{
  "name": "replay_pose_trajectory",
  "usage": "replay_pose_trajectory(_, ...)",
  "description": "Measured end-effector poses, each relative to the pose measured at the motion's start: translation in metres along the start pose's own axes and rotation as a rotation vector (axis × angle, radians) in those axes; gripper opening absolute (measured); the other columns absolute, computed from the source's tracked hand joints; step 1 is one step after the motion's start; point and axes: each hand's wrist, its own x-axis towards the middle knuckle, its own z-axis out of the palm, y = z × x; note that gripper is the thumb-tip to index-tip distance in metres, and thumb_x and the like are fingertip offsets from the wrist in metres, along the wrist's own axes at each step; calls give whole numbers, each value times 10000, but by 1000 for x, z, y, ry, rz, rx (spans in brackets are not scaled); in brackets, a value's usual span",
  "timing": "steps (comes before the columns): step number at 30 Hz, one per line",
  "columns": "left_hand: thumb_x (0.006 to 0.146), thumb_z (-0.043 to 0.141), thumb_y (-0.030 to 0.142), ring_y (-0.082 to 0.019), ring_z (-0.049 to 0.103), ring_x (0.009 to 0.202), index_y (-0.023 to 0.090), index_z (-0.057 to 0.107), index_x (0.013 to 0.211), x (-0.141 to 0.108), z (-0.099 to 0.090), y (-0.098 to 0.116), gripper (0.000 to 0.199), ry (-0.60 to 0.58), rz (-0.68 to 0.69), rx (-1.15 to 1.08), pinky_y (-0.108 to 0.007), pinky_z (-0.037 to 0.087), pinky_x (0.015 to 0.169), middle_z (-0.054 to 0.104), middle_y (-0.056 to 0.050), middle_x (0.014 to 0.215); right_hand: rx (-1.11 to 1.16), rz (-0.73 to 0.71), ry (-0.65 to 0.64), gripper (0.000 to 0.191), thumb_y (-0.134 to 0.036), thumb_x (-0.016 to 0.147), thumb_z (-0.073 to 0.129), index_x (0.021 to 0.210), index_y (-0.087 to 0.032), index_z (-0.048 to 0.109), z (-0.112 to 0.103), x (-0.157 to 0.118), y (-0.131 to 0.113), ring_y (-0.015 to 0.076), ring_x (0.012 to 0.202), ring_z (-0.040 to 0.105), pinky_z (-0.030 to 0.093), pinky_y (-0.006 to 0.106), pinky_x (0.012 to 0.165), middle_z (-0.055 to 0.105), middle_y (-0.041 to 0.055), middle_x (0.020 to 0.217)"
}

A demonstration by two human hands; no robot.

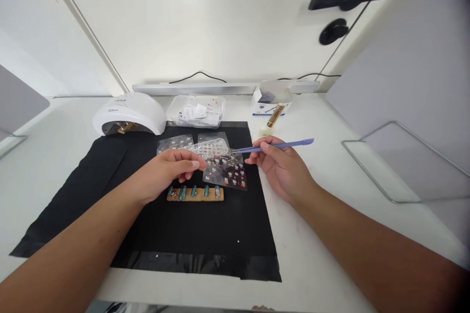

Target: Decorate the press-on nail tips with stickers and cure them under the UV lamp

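My right hand (277,163) is closed around purple tweezers (290,144), pinched between thumb and fingers. Their metal tips point left, over the sticker sheets. My left hand (174,168) is closed in a pinch, its fingertips at the left edge of a clear sticker sheet (229,176) with small white and red figures. Behind these fingers is a clear rounded piece with rows of small gems (211,148), partly hidden by the hand. Just below lies a tan strip (200,195) carrying several teal nail tips (194,191).
A black mat (205,234) covers the table's middle. At its back stand a white nail lamp (130,112), a clear tray of packets (196,112), an open alcohol-pad box (271,100) and a gold-capped bottle (275,116). A wire frame (367,139) stands at right.
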Motion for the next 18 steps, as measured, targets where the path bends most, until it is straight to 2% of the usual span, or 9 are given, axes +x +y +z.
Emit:
replay_pose_trajectory(6,685,715,299,-63,391,538,140,653,747,3,2,-2,182,54,18,-10,-204,301,525,502,43,603,21,15,7,109,-332,770,707,762,-229,672,0,0,-1,132,627,583,497,331,718,611,-25,633)
replay_pose_trajectory(11,652,716,243,-47,368,495,152,539,673,5,2,-3,200,114,51,-20,-197,265,492,495,57,587,15,18,10,120,-343,766,711,771,-230,671,-1,0,0,136,633,588,496,334,714,618,-22,642)
replay_pose_trajectory(15,674,673,219,-54,386,504,169,511,725,4,3,-3,177,93,90,-19,-191,300,502,485,65,600,2,11,3,118,-342,772,704,772,-230,668,0,0,-1,140,635,588,495,339,708,617,-19,648)
replay_pose_trajectory(18,694,642,198,-60,407,525,179,526,787,1,3,-2,150,32,106,-15,-190,330,522,492,64,626,-10,2,0,108,-336,778,698,768,-232,672,1,-1,-2,142,636,587,490,335,696,616,-18,649)
